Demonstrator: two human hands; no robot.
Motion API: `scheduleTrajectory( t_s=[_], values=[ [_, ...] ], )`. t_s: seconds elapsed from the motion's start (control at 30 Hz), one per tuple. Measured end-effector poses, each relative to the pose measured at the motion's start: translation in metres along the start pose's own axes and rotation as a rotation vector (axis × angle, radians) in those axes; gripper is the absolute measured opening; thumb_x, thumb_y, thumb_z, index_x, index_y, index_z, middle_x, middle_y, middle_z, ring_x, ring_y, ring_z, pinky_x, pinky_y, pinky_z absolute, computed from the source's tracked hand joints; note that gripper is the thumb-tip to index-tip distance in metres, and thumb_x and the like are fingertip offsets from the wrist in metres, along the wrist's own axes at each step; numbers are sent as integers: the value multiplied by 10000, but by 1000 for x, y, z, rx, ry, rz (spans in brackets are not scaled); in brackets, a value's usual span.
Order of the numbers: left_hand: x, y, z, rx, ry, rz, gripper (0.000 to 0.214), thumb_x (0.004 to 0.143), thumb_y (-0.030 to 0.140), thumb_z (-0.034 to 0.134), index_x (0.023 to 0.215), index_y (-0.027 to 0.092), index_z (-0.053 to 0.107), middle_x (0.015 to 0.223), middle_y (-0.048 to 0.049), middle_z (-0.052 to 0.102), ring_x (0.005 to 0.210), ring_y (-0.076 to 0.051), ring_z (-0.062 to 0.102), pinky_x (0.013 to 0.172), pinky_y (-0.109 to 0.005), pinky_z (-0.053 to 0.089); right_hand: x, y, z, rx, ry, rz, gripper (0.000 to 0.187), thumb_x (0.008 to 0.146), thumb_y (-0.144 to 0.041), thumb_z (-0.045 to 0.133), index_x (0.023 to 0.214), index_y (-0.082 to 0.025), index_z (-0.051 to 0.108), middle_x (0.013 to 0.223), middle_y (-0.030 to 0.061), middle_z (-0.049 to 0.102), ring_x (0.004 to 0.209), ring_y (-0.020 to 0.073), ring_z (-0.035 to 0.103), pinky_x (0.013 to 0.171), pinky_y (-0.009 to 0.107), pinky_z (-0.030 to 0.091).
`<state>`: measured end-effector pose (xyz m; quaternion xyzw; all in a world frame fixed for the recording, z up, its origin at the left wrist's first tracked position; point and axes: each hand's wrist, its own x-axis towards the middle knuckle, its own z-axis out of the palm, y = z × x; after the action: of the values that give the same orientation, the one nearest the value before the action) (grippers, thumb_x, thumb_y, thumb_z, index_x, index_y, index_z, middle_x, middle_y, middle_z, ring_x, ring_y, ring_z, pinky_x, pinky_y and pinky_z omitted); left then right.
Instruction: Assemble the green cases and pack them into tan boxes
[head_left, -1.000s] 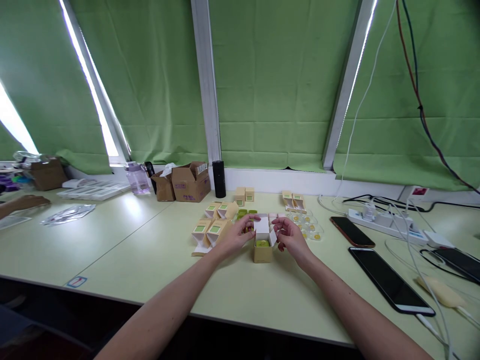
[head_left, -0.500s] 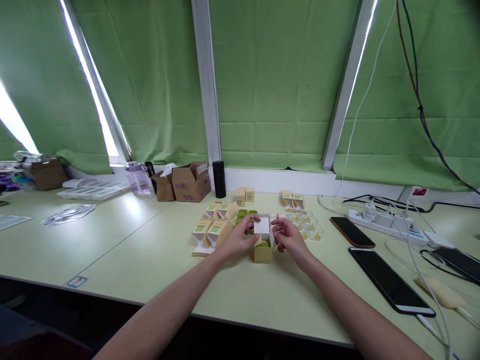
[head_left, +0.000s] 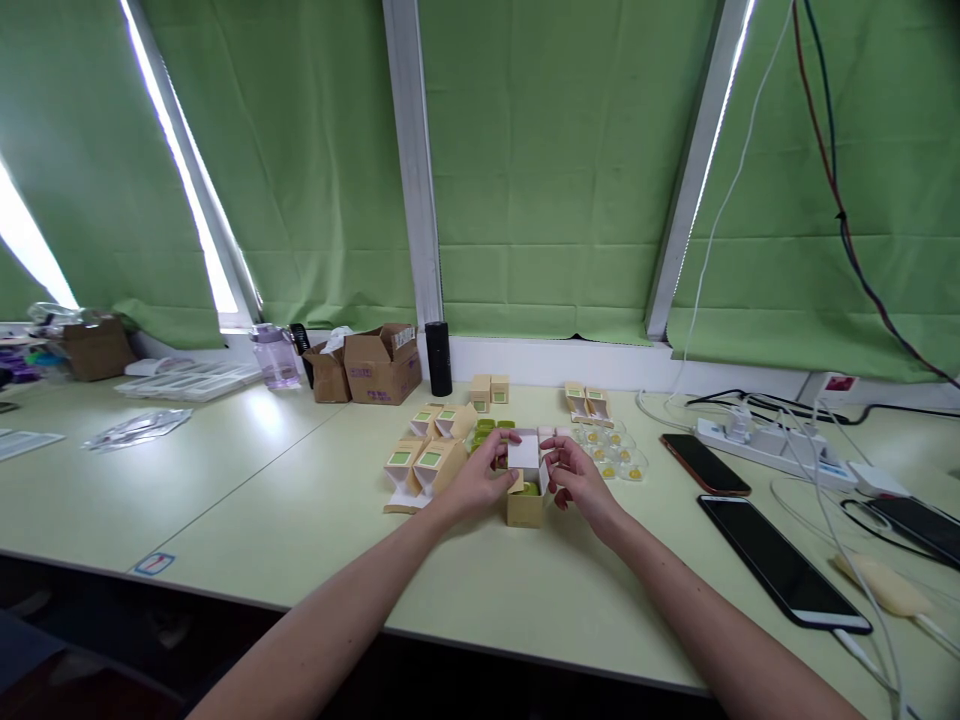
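A small kraft cardboard box stands on the table in front of me, its white-lined lid raised and something green inside. My left hand grips the box's left side near the lid, fingers curled. At the opposite side, my right hand has its bent fingertips on the white side flap. Beyond my left hand sit several green pieces, partly hidden. Clear plastic cups with yellow centres lie past my right hand, near small pale pink pieces.
Open kraft boxes with green-windowed lids stand on the left. More small boxes and an open pair are farther back. A black bottle, brown cartons, phones and a power strip surround the work area.
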<state>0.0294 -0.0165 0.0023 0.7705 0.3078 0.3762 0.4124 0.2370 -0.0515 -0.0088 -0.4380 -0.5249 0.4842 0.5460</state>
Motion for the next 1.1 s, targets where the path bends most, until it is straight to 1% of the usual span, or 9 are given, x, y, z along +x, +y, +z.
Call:
scheduleTrajectory(
  t_s=[0.17,0.3,0.53,0.7,0.9,1.0,1.1],
  values=[
    [-1,0,0,12,-2,8,441,913,270,657,1325,227,508,1102,-69,671,986,-230,630,875,-361,497,-2,1,3,-33,-34,-7,503,690,-441,740,1126,-268,557,878,-54,547,592,113,533,400,194,349],
    [-1,2,0,20,3,-1,440,907,246,653,1324,223,513,1109,-74,672,1001,-234,630,893,-370,499,-3,2,5,-59,-46,15,552,701,-461,777,1162,-274,537,902,-51,537,600,115,524,395,194,342],
    [-2,7,0,17,8,6,425,912,235,665,1309,216,518,1131,-92,686,1071,-259,659,956,-399,510,-2,5,7,-78,-49,38,622,683,-487,774,1203,-289,494,922,-60,509,605,110,513,376,187,318],
    [-3,9,1,42,16,33,405,920,239,652,1304,227,523,1129,-92,691,1091,-268,669,974,-414,519,-1,9,7,-102,-54,29,618,699,-492,757,1219,-294,487,930,-56,503,622,122,521,371,194,332],
    [-3,9,1,70,22,49,395,926,248,644,1303,224,529,1207,-112,687,1137,-277,667,994,-416,521,1,11,6,-111,-66,36,606,698,-475,760,1213,-301,492,935,-55,513,614,117,514,377,192,316],
    [-3,9,0,125,42,73,372,925,246,642,1282,231,540,1265,-114,667,1165,-281,654,1023,-432,514,1,11,6,-108,-71,38,594,702,-466,767,1206,-302,499,931,-54,517,617,118,518,392,196,326],
    [-4,9,-1,201,72,107,350,924,251,645,1260,234,547,1287,-111,647,1149,-276,635,1021,-436,509,1,10,6,-106,-69,38,594,697,-464,762,1205,-300,500,930,-55,516,614,116,515,394,195,327]
  ],
)
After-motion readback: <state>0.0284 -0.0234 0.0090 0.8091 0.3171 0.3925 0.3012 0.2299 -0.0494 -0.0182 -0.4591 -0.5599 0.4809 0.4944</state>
